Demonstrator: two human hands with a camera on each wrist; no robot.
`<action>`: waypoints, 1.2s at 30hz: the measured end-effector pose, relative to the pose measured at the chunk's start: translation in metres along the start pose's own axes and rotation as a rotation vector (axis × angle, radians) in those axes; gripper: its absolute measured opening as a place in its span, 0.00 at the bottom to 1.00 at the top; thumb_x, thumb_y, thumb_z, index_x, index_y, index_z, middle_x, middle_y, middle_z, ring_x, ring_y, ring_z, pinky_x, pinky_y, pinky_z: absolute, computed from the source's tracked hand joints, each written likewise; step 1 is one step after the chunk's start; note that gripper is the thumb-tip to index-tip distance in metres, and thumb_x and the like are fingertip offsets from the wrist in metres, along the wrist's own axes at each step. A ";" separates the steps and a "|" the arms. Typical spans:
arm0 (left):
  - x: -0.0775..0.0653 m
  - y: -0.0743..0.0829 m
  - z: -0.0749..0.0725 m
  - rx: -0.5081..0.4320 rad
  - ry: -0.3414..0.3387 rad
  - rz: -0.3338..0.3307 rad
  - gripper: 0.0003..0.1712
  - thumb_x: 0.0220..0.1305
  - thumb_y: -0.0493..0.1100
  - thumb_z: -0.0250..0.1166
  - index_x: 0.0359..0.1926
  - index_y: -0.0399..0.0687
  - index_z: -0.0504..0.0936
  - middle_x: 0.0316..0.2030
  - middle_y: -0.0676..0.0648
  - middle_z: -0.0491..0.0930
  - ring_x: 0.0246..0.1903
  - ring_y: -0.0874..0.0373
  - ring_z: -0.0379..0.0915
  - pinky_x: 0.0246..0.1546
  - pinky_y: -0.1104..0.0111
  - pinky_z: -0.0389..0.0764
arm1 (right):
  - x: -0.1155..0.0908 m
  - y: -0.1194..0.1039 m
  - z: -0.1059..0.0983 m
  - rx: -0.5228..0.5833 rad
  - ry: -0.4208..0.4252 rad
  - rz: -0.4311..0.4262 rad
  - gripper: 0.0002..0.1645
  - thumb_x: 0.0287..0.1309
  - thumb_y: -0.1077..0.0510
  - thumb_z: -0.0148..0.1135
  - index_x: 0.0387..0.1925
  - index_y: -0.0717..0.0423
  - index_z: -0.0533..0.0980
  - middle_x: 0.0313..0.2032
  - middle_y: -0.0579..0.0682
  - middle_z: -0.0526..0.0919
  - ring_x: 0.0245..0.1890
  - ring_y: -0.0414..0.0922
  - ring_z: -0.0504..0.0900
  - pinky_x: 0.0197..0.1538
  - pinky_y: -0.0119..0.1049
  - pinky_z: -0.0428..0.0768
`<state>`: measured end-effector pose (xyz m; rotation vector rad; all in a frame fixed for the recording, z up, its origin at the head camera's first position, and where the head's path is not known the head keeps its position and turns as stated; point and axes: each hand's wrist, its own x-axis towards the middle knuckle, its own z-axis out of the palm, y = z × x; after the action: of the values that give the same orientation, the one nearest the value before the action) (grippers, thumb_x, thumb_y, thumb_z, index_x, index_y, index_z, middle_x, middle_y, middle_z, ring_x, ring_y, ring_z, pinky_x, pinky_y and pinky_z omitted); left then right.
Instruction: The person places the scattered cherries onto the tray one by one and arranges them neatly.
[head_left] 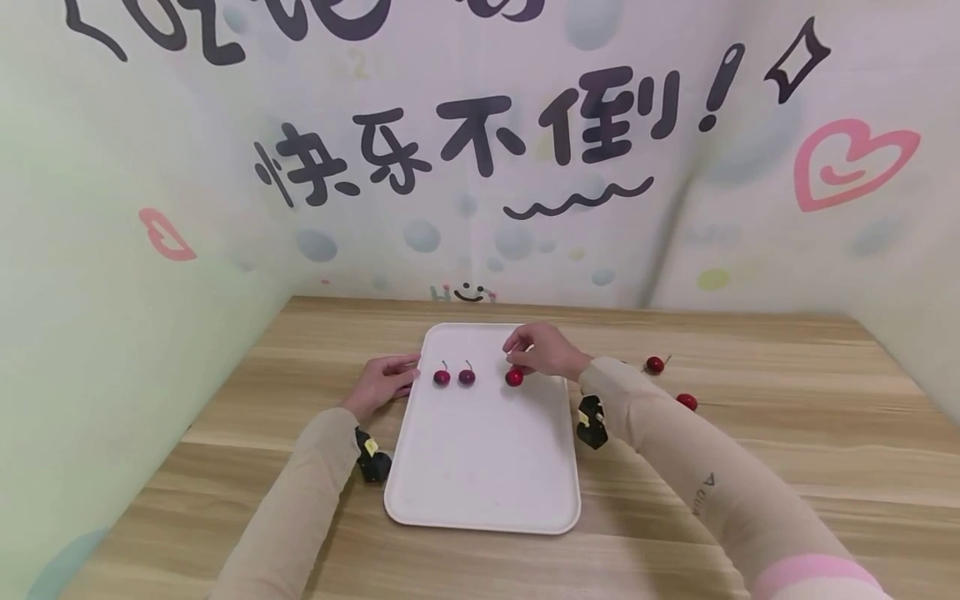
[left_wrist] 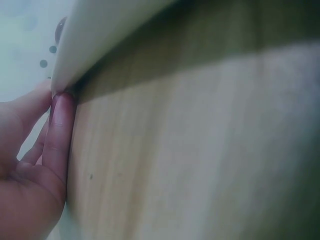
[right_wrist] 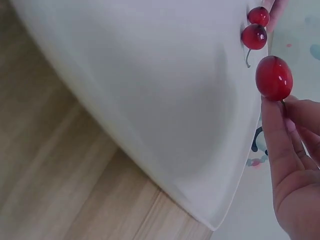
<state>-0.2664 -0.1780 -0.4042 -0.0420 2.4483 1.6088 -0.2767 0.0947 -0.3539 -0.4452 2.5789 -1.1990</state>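
Observation:
A white tray (head_left: 483, 467) lies on the wooden table. At its left rim, my left hand (head_left: 381, 383) has thumb and fingertips on the edge; the left wrist view shows the rim (left_wrist: 64, 75) pinched between them. My right hand (head_left: 546, 350) is over the tray's upper right part and pinches a red cherry (right_wrist: 274, 78) by its stem. Whether this cherry touches the tray is hard to tell. Two dark red cherries, one (head_left: 442, 377) left of the other (head_left: 467, 377), sit side by side on the tray, stems pointing to the back.
Right of the tray, a red cherry (head_left: 655, 365) lies on the table (head_left: 810, 433). Another cherry (head_left: 686, 402) is nearer, beside the right sleeve (head_left: 675, 450). Behind the table hangs a printed white cloth (head_left: 480, 242). Each wrist wears a small black camera.

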 end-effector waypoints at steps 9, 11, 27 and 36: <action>0.000 0.000 -0.001 -0.032 -0.017 0.028 0.22 0.62 0.36 0.56 0.58 0.39 0.70 0.46 0.37 0.74 0.40 0.57 0.75 0.41 0.69 0.78 | 0.014 -0.002 0.011 -0.065 -0.029 -0.011 0.09 0.53 0.67 0.60 0.38 0.67 0.76 0.28 0.54 0.78 0.24 0.40 0.77 0.30 0.30 0.81; 0.000 0.001 -0.001 -0.030 -0.016 0.023 0.22 0.62 0.36 0.56 0.58 0.40 0.70 0.46 0.37 0.74 0.40 0.58 0.74 0.42 0.69 0.78 | 0.016 -0.002 0.012 -0.070 -0.024 -0.020 0.09 0.53 0.67 0.60 0.38 0.67 0.76 0.29 0.54 0.79 0.24 0.40 0.77 0.31 0.29 0.80; 0.000 0.000 -0.001 -0.018 -0.014 -0.002 0.22 0.62 0.37 0.57 0.58 0.42 0.70 0.47 0.38 0.74 0.41 0.56 0.75 0.42 0.69 0.78 | 0.031 -0.002 0.023 -0.054 -0.022 0.045 0.09 0.53 0.67 0.60 0.38 0.65 0.76 0.30 0.54 0.78 0.26 0.42 0.77 0.31 0.30 0.79; 0.002 -0.002 -0.002 -0.039 -0.018 -0.013 0.22 0.62 0.38 0.57 0.58 0.42 0.70 0.44 0.39 0.74 0.41 0.57 0.75 0.42 0.70 0.78 | 0.035 -0.003 0.025 -0.036 -0.005 0.081 0.09 0.52 0.67 0.61 0.38 0.65 0.76 0.29 0.53 0.77 0.26 0.42 0.76 0.32 0.30 0.79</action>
<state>-0.2688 -0.1799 -0.4058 -0.0490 2.3985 1.6444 -0.2994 0.0623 -0.3710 -0.3466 2.5917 -1.1246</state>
